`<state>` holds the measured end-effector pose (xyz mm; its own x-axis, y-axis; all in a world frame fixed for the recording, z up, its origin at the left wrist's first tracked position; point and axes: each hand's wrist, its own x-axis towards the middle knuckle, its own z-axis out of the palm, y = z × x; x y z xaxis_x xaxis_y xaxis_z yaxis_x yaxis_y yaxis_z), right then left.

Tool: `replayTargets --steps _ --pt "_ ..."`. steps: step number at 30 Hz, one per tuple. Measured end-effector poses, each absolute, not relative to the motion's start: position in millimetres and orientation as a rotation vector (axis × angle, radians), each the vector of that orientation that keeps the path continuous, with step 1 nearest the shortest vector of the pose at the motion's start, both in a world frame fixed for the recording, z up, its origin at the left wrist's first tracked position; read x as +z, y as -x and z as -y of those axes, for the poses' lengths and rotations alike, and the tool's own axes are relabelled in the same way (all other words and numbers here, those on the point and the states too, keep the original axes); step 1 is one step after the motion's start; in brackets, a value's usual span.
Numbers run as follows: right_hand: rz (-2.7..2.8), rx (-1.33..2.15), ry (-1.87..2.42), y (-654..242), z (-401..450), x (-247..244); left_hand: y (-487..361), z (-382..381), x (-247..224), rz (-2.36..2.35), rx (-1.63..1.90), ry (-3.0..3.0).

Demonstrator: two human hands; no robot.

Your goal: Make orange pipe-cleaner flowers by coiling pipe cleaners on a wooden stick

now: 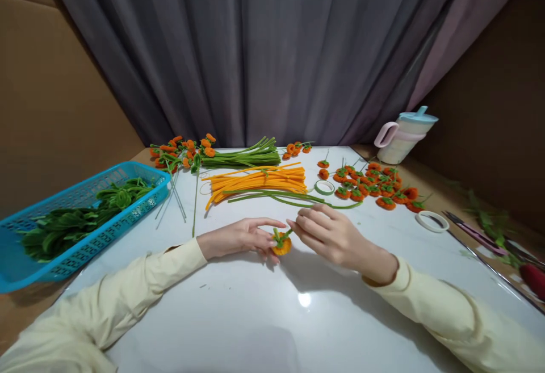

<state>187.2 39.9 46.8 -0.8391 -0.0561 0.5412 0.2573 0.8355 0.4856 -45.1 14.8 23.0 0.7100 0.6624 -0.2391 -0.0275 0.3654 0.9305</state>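
Observation:
Between my two hands is a small orange-yellow pipe-cleaner flower (281, 245) with green sepals on its upper side. My left hand (249, 239) grips the flower by its edge, thumb and fingers closed about it. The fingers of my right hand (327, 234) are pinched at the end of a green piece that sticks out from the flower. Just beyond lie a bundle of orange pipe cleaners (259, 183) and a few loose green pipe cleaners (293, 196). A roll of green tape (325, 187) lies to their right.
A blue basket (85, 237) of green leaves stands at left. Finished orange flowers (179, 151) and green pipe cleaners (242, 154) lie at the back. Many orange flower heads (370, 183), a white tape roll (432, 221), scissors (477, 235) and a lidded jug (402, 137) are at right.

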Motion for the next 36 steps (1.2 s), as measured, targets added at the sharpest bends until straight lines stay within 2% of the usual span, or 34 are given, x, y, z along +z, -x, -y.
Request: replayTargets --steps 5,13,22,36 --pt "2.466 -0.629 0.147 -196 -42 11 40 -15 11 -0.8 0.578 -1.258" --pt "2.564 -0.312 0.327 -189 -42 3 36 -17 8 -0.881 0.695 -1.388" --pt "2.632 -0.363 0.3 -186 -37 1 33 -10 3 -0.966 0.729 -1.555" --pt "2.606 -0.484 0.211 -184 -32 8 25 -6 4 -0.861 0.83 -1.226"
